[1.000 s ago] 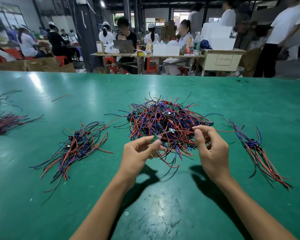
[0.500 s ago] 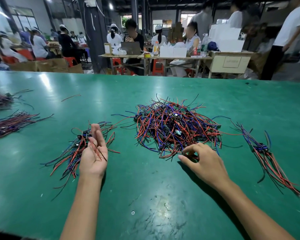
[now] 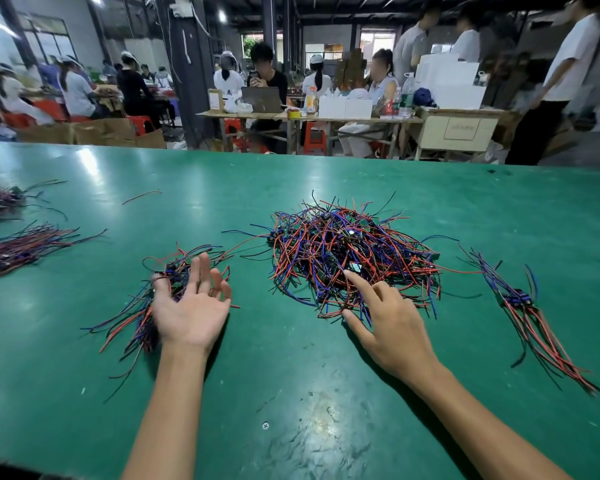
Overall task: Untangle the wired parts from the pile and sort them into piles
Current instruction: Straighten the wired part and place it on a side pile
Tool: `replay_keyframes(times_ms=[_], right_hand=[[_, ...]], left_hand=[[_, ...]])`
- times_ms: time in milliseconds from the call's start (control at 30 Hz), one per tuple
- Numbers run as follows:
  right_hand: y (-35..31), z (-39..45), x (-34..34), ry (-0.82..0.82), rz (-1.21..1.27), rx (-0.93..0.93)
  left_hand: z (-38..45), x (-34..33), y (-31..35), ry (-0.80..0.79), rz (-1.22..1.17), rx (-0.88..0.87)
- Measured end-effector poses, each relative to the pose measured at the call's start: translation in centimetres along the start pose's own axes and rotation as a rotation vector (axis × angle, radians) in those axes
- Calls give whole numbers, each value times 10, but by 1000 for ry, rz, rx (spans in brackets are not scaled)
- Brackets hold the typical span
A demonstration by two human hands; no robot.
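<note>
A green table [image 3: 84,375] fills most of the frame, with a busy workshop of people and benches across the top edge. At centre sits the tangled pile [image 3: 347,258] of red, blue and black wired parts, by far the largest heap and much of the work left, by the look of it. A sorted pile [image 3: 132,317] lies at lower centre-left, fanned out, and a second sorted pile [image 3: 534,313] runs diagonally at the right; two further bundles [image 3: 18,247] rest at the left edge, and one loose red wire [image 3: 142,197] lies alone at upper left. The left hand [image 3: 191,306] hovers palm-up over the near end of the left sorted pile, fingers spread and relaxed, holding nothing. The right hand [image 3: 388,320] reaches into the near edge of the tangle, forefinger stretched toward a small dark board, thumb low among the wires, the other fingers loosely bent; nothing is gripped yet. The step in hand seems to be choosing the next part. It would go best by taking hold of the board itself, not a stray wire, and lifting slowly while the free hand steadies the heap, so that neighbouring leads slide off instead of dragging a clump along.
</note>
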State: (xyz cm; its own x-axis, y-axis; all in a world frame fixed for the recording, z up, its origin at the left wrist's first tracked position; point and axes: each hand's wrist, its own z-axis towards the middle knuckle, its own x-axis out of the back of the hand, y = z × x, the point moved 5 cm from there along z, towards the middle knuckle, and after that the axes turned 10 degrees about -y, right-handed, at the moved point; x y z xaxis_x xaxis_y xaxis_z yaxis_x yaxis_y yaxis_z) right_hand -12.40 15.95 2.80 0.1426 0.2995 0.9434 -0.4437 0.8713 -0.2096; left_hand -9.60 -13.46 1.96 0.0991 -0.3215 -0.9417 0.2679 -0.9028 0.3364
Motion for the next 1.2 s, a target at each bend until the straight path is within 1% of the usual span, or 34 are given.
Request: replay_keyframes(times_ms=[67,133,200,267,367,433,500,633,700,767,800,867,933,1000,1067,1133,1200], right_hand=[[1,-1,-1,-28,-12,0],[2,-1,-3,-53,-12,-8],[0,-1,-4,-60,0,-1],[-2,-1,-2,-47,17,19],[-4,-2,2,13,55,49],[-4,-4,5,68,100,75],[-3,-6,6,93,158,101],[-5,-6,8,143,273,164],[-5,-8,13,198,359,178],[1,-9,16,258,540,121],[4,-10,15,251,699,65],[5,-9,7,139,1095,-24],[1,-10,-1,6,1357,-37],[-5,-13,-4,-121,1474,-2],[-11,-15,-5,-227,1486,73],[-17,-17,-4,-278,1471,131],[-21,-18,-3,-289,1496,150]], left_hand=[[-3,-3,2,-76,-70,-19],[-4,-5,4,-131,-88,-55],[-4,-9,4,-171,-55,-71],[-4,-14,-1,-184,53,-34],[-7,-23,-18,-174,382,49],[-9,-30,-35,-151,725,59],[-15,-40,-54,-147,1044,28],[-30,-45,-89,-280,1423,-75],[-32,-44,-100,-334,1562,-50],[-33,-45,-101,-348,1534,-23],[-32,-45,-100,-339,1475,-12],[-32,-46,-99,-313,1369,41],[-32,-46,-103,-314,1295,128],[-32,-47,-105,-336,1251,193],[-33,-48,-105,-369,1234,229],[-34,-48,-105,-393,1220,256],[-34,-46,-106,-387,1226,259]])
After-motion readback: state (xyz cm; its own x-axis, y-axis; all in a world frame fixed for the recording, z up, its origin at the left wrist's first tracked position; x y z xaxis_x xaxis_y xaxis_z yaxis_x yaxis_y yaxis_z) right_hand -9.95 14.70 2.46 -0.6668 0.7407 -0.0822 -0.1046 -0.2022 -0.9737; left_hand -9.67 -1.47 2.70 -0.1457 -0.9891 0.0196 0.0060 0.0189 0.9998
